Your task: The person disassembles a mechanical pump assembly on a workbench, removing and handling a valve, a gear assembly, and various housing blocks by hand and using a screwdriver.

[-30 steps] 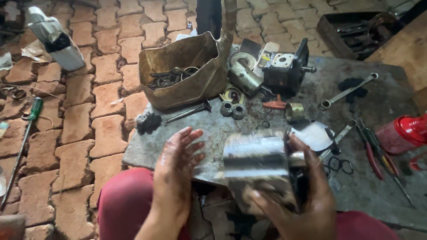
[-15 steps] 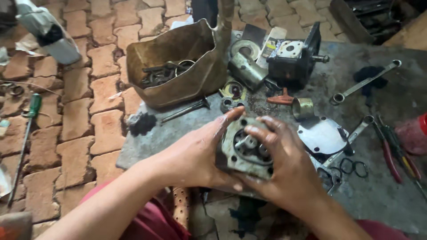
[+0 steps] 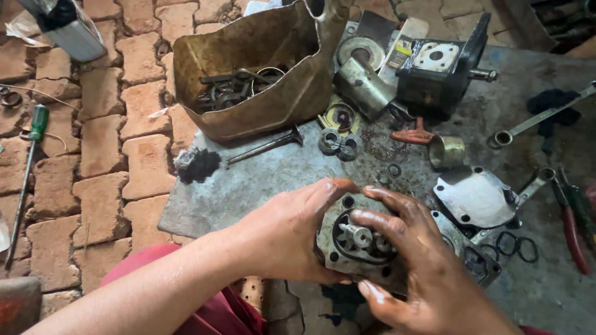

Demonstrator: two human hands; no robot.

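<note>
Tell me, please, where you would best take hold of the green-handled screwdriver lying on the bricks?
Grip the green handle of the screwdriver from above: it is the thickest part, lies flat on the brick floor, and nothing crowds it. The thin shaft offers little purchase.

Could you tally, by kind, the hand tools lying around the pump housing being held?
Green-handled screwdriver: 1
Wrenches: 2, one upper right, one by the cover plate
Red-handled pliers: 1
Total: 4
Both the left hand and right hand grip the pump housing.
</note>
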